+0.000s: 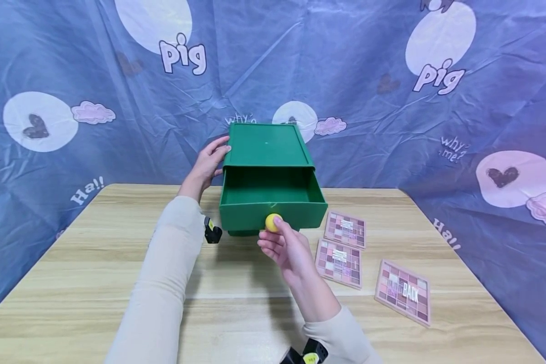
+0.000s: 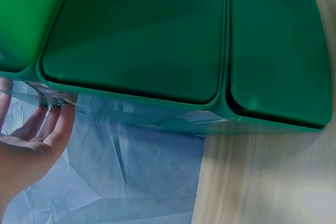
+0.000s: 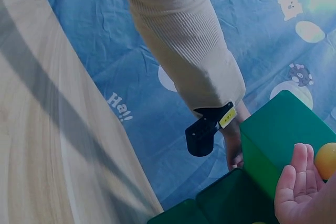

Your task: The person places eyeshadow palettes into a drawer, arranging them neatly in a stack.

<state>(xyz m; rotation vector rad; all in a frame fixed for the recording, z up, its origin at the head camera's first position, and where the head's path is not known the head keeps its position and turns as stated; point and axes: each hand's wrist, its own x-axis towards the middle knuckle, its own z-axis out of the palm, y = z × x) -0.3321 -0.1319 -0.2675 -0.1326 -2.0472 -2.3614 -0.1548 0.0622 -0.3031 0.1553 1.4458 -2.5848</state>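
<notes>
A green drawer cabinet [image 1: 270, 146] stands on the table, its top drawer [image 1: 247, 216] pulled out and bare inside. On the drawer's front is a round yellow knob [image 1: 271, 223]. My right hand [image 1: 293, 255] pinches this knob, thumb on its near side; part of the index finger is hidden. Against the cabinet's left side, near the top, my left hand [image 1: 208, 162] rests with fingers extended. In the left wrist view, the left hand [image 2: 37, 145] touches the clear side panel beside the green drawer fronts [image 2: 136, 35]. The right hand [image 3: 304, 198] also appears in the right wrist view.
To the cabinet's right lie three eyeshadow palettes: one far [image 1: 346, 231], one nearer [image 1: 329, 263] and one farther right [image 1: 391, 290]. They rest on a light wooden table [image 1: 95, 283]. A blue printed cloth [image 1: 264, 60] hangs behind and around it.
</notes>
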